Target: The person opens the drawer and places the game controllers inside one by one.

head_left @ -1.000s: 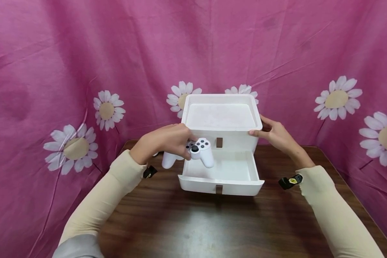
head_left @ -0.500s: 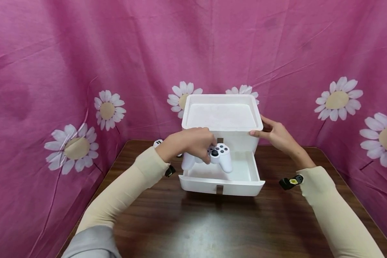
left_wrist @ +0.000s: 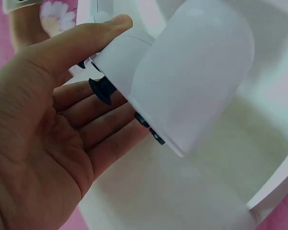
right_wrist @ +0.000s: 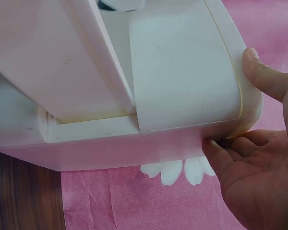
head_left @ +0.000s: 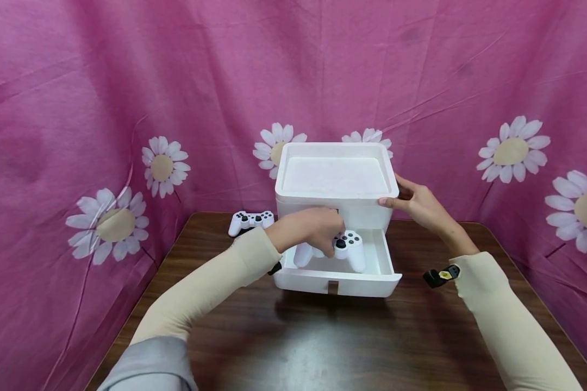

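Observation:
My left hand [head_left: 323,231] grips a white game controller [head_left: 356,254] by its middle, thumb on one side and fingers on the other. Below and around it is the pulled-out lower drawer [head_left: 337,284] of a white drawer unit [head_left: 364,212]. In the left wrist view the controller [left_wrist: 192,72] hangs tilted over the drawer floor, its black thumbstick facing the palm. My right hand [head_left: 416,205] holds the unit's upper right corner, thumb on the front and fingers along the side. The right wrist view shows that hand [right_wrist: 259,158] at the unit's edge.
A second white controller [head_left: 251,220] lies on the brown wooden table [head_left: 293,336], left of the unit. The unit's top is a shallow tray [head_left: 335,176]. Behind hangs a pink curtain [head_left: 225,70] with daisies.
My left hand has carried the controller right and down, from the unit's left side to low over the open drawer. The second controller has come into view. My right hand stays put.

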The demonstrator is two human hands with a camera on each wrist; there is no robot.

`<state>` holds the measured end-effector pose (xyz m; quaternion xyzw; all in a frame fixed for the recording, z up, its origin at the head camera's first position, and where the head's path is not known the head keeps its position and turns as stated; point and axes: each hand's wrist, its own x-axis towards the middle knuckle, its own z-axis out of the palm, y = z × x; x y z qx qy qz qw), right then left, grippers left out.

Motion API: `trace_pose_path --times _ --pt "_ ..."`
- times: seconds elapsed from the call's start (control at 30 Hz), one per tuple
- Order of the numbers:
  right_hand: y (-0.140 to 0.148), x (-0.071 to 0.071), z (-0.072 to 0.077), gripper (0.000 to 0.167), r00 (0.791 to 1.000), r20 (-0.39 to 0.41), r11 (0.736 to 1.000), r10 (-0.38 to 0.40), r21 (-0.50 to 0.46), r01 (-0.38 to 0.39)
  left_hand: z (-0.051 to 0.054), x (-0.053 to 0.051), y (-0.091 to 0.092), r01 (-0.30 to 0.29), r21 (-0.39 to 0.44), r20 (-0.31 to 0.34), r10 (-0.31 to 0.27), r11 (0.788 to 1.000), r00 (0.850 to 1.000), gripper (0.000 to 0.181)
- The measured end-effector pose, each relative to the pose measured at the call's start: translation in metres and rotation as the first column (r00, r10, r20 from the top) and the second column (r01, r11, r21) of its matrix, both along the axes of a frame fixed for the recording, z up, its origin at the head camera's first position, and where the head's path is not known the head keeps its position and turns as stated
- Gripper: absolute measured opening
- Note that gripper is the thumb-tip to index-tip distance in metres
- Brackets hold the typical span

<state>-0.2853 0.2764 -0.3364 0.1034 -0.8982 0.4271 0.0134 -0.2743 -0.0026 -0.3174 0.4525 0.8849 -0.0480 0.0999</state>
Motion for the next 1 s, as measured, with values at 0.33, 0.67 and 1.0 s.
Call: trace_pose_path --times 0.33,0.67,1.0 --pt "-0.001 0.001 0.000 0.096 1.000 0.006 1.000 -0.002 0.001 0.002 -0.022 -0.005 0.007 -0.023 -0.083 0.055 0.027 0.996 0.998 0.033" --pt "-0.001 0.001 0.001 0.097 1.000 0.010 1.000 -0.005 -0.004 0.005 -0.031 -0.012 0.011 -0.033 -0.128 0.047 0.039 0.991 0.998 0.041" --pt "-0.001 0.000 0.000 0.097 1.000 0.013 1.000 -0.008 0.002 0.008 -0.032 -0.012 0.010 -0.046 -0.134 0.060 0.054 0.990 0.997 0.038"
